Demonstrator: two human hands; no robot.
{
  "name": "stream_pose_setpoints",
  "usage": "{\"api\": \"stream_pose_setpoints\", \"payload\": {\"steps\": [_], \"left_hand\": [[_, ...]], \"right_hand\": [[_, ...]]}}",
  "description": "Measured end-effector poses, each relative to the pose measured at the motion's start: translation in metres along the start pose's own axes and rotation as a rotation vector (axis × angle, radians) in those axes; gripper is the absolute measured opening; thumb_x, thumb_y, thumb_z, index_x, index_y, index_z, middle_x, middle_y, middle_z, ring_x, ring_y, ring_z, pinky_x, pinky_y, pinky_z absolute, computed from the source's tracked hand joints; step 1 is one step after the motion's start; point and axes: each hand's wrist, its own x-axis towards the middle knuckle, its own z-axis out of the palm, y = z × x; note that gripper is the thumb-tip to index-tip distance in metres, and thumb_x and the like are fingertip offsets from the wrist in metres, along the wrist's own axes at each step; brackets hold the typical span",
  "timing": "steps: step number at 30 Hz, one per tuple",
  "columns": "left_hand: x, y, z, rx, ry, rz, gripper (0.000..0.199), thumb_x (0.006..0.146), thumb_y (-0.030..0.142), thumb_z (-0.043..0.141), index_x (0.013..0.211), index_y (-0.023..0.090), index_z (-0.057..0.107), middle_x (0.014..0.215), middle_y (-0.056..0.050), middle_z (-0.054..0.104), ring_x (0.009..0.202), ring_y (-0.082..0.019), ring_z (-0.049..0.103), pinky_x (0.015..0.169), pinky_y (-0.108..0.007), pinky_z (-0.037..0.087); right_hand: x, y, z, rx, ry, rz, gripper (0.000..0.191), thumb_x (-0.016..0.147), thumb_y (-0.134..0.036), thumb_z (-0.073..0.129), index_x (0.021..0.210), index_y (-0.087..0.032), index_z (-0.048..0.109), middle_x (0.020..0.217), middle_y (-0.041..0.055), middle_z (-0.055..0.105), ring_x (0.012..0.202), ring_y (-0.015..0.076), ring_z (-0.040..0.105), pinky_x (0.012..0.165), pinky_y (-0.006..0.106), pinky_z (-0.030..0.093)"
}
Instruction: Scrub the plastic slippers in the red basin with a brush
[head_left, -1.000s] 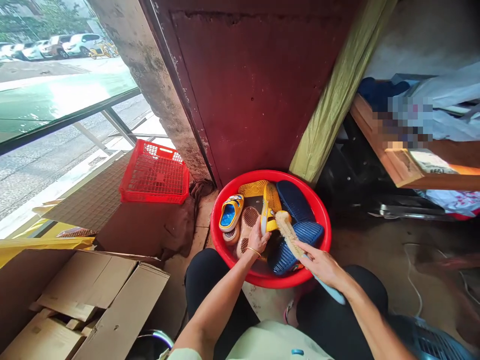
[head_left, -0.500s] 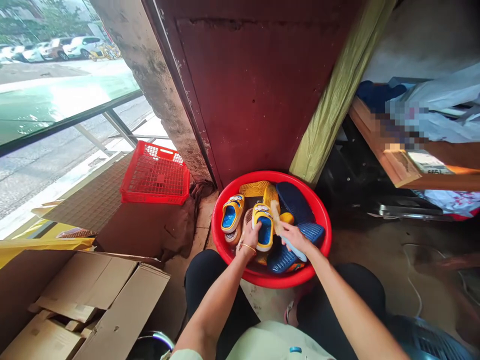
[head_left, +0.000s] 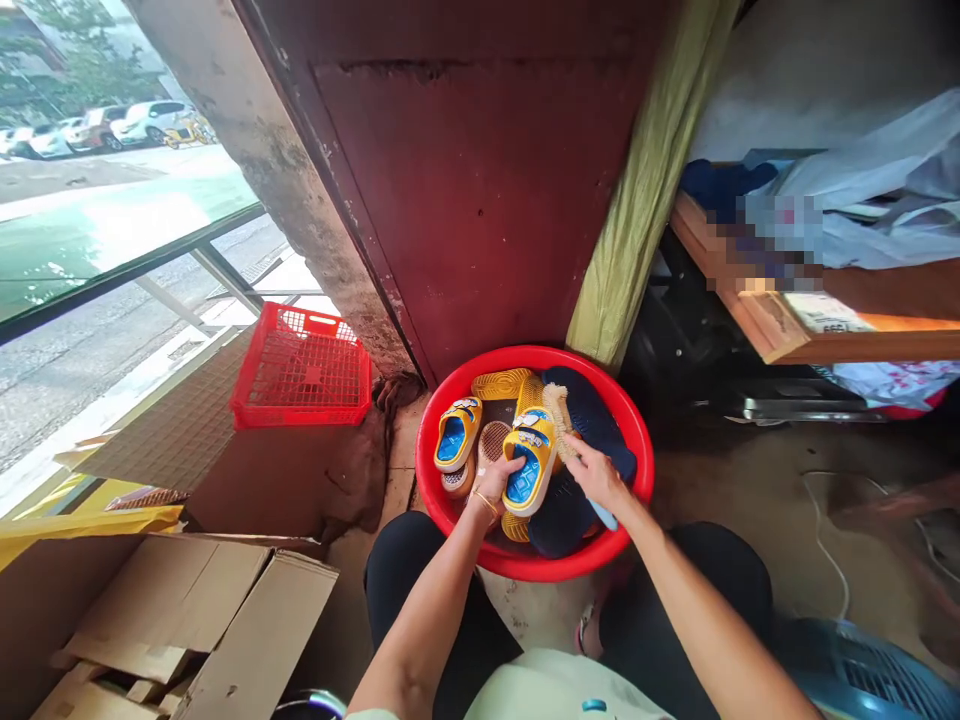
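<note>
A round red basin [head_left: 645, 440] on the floor holds several sandals. My left hand [head_left: 495, 482] grips a yellow sandal with a blue insole [head_left: 529, 470], its thumb on the insole. In my right hand [head_left: 594, 470] is a brush with pale bristles [head_left: 559, 412] and a light blue handle; the bristles are at the right side of that sandal. A second yellow sandal [head_left: 456, 435] rests on the basin's left side, on a brown sole. Dark blue sandals [head_left: 592, 410] lie to the right, and a yellow sole [head_left: 501, 384] shows at the back.
A dark red door [head_left: 480, 200] stands behind the basin. To the left are a red plastic crate [head_left: 300, 370] and an open cardboard box [head_left: 172, 600]. A wooden shelf [head_left: 825, 345] with bags is at the right, and a blue fan [head_left: 862, 670] at the lower right.
The brush head has turned so its bristles show, beside the held sandal. That sandal is tilted more. The dark blue sandals have shifted in the basin. The whole view has moved slightly.
</note>
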Motion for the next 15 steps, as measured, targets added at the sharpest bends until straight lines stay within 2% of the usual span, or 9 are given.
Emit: {"api": "stream_pose_setpoints", "payload": {"steps": [4, 7, 10, 12, 15], "left_hand": [[-0.005, 0.002, -0.005, 0.061, -0.057, 0.008, 0.06, 0.065, 0.034, 0.083, 0.121, 0.017, 0.066, 0.103, -0.014, 0.075, 0.101, -0.033, 0.07, 0.092, -0.05, 0.054], [-0.003, 0.004, -0.01, 0.159, -0.067, 0.044, 0.061, 0.063, 0.026, 0.081, 0.122, 0.021, 0.067, 0.105, -0.009, 0.075, 0.103, -0.031, 0.068, 0.093, -0.046, 0.053], [0.001, 0.002, -0.011, 0.231, -0.068, 0.086, 0.06, 0.061, 0.022, 0.079, 0.121, 0.022, 0.068, 0.107, -0.007, 0.074, 0.104, -0.029, 0.067, 0.094, -0.042, 0.051], [0.005, -0.001, -0.01, 0.224, -0.008, 0.142, 0.057, 0.063, 0.025, 0.078, 0.119, 0.022, 0.068, 0.108, -0.006, 0.074, 0.105, -0.029, 0.066, 0.095, -0.042, 0.051], [0.011, -0.003, -0.007, 0.12, 0.151, 0.267, 0.062, 0.068, 0.029, 0.076, 0.128, 0.022, 0.061, 0.116, -0.007, 0.07, 0.112, -0.029, 0.064, 0.098, -0.043, 0.05]], "right_hand": [[0.025, 0.0, -0.024, -0.078, -0.019, -0.081, 0.054, 0.09, -0.026, 0.052, 0.144, -0.026, 0.056, 0.14, 0.0033, 0.062, 0.127, 0.0237, 0.059, 0.107, 0.034, 0.046], [0.024, 0.008, -0.029, -0.143, -0.014, -0.034, 0.056, 0.089, -0.024, 0.053, 0.145, -0.029, 0.054, 0.14, 0.0008, 0.061, 0.126, 0.023, 0.06, 0.106, 0.034, 0.046], [0.014, 0.022, -0.029, -0.169, -0.024, -0.019, 0.056, 0.089, -0.023, 0.052, 0.145, -0.027, 0.055, 0.139, 0.0021, 0.063, 0.124, 0.0225, 0.061, 0.104, 0.032, 0.048], [0.004, 0.031, -0.026, -0.188, -0.071, 0.0, 0.054, 0.089, -0.025, 0.052, 0.142, -0.026, 0.058, 0.135, 0.0038, 0.066, 0.119, 0.0237, 0.065, 0.099, 0.033, 0.05], [-0.008, 0.039, -0.02, -0.23, -0.178, 0.046, 0.049, 0.09, -0.03, 0.053, 0.139, -0.03, 0.061, 0.131, 0.0045, 0.068, 0.117, 0.0264, 0.066, 0.097, 0.036, 0.051]]}}
